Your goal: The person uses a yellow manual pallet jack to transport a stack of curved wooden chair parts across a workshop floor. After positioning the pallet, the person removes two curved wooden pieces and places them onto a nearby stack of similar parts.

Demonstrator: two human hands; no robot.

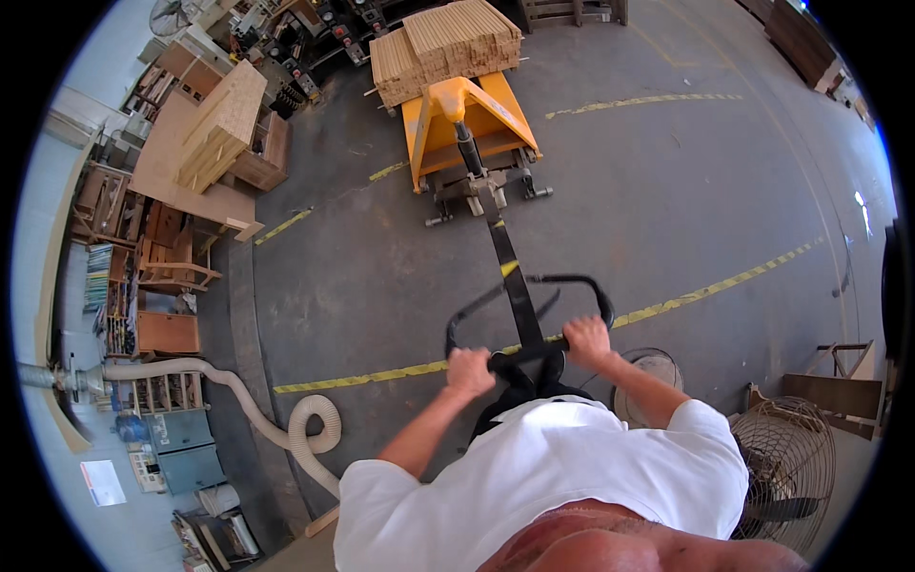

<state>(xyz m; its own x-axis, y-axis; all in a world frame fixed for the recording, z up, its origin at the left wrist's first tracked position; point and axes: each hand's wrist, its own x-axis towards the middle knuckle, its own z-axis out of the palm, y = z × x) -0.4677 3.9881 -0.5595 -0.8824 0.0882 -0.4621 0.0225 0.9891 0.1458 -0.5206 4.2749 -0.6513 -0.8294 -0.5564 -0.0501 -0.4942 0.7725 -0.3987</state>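
Both my hands grip the black handle (522, 315) of a yellow pallet truck (491, 112). My left hand (470, 373) is wrapped round the left end of the handle's crossbar. My right hand (587, 339) is closed round the right end. From the handle a long dark shaft runs forward to the truck's wheels and yellow body. Stacked wooden strips (459, 46) lie in a light-coloured pile on the truck's far side. The forks under the pile are mostly hidden.
Yellow striped tape lines (686, 288) cross the grey floor. At the left are wooden boards (214, 129), a ribbed hose (313, 429) on the floor and grey cabinets (186, 448). A large caged fan (786, 462) stands close by at the right.
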